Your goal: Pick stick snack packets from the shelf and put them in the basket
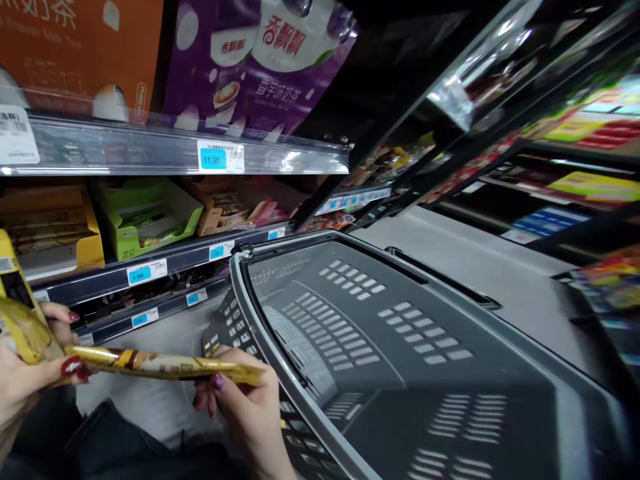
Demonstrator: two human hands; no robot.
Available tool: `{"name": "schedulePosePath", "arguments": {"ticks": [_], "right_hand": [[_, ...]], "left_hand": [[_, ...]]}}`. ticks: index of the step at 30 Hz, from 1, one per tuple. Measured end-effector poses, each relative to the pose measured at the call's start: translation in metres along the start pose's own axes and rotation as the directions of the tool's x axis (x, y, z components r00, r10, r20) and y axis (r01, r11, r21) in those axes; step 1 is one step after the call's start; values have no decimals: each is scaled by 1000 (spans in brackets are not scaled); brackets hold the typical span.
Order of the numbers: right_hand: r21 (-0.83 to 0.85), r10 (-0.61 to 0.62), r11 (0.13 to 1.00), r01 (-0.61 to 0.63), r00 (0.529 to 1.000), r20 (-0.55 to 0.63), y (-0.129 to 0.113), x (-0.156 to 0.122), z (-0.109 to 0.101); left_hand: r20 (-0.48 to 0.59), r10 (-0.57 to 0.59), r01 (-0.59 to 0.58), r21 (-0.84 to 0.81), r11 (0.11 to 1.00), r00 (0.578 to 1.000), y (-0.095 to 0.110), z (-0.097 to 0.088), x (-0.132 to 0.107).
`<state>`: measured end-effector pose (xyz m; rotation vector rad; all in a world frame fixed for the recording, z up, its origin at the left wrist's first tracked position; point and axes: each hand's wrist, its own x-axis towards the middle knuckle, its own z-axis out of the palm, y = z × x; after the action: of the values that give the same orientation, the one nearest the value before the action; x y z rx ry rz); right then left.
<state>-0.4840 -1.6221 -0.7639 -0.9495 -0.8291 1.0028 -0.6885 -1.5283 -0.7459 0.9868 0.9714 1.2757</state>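
right hand (249, 408) tight around yellow sachet (165, 365)

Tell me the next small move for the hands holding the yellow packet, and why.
Probably carry the yellow packet to the right over the rim of the basket and release it: the left hand and right hand pinch its two ends just beside the basket, whose open top faces up.

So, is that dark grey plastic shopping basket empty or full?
Empty where visible: the dark grey plastic shopping basket shows only bare slotted walls.
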Motion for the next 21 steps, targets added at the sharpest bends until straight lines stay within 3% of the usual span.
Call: {"name": "schedulePosePath", "arguments": {"ticks": [4,8,14,16,18,21], "right_hand": [[27,124,992,-122,984,-126,6,-1,8],[78,115,992,-100,969,-221,1,-1,12],[82,91,993,-80,985,-146,-18,-11,9],[65,34,998,-25,990,-134,-23,-16,6],[14,-109,993,113,982,-157,-27,-20,4],[-129,-347,937,325,911,-223,-33,-21,3]], "left_hand": [[3,-243,243,38,969,970,5,2,-1],[37,-371,371,13,929,928,-1,3,1],[43,-515,517,-114,848,856,-8,20,-12],[73,-573,577,-136,805,817,-6,25,-20],[145,-618,633,-101,767,772,-6,26,-26],[294,-661,683,38,730,690,-13,25,-31]]}}
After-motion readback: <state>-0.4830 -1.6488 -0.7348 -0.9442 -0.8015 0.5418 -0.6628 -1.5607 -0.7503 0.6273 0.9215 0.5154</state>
